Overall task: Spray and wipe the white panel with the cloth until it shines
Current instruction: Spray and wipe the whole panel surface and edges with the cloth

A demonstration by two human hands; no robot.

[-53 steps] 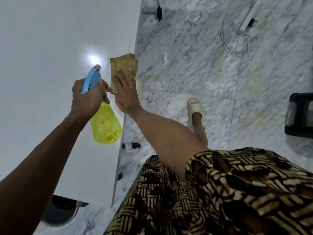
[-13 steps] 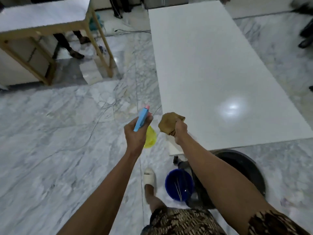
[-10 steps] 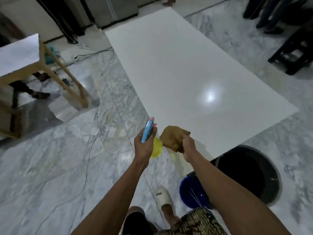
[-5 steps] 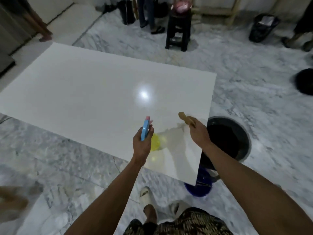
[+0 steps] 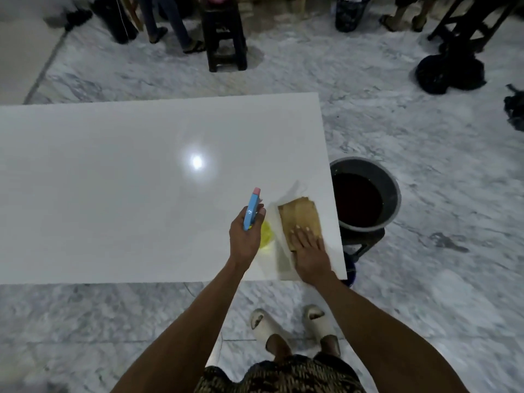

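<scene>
The glossy white panel lies flat in front of me, with a lamp's bright reflection near its middle. A tan cloth lies spread on the panel near its right front corner. My right hand presses flat on the cloth's near end, fingers straight. My left hand grips a spray bottle with a blue head, pink nozzle and yellow body, held just above the panel to the left of the cloth, nozzle pointing away from me.
A dark bucket with dark liquid stands on a stool off the panel's right edge; a blue bucket peeks out below it. A black stool, people's legs and dark bags line the far marble floor. My sandalled feet stand at the panel's near edge.
I have walked round the panel to this side. My right hand, which held the bunched cloth in the air, has laid it flat on the panel and now presses on it.
</scene>
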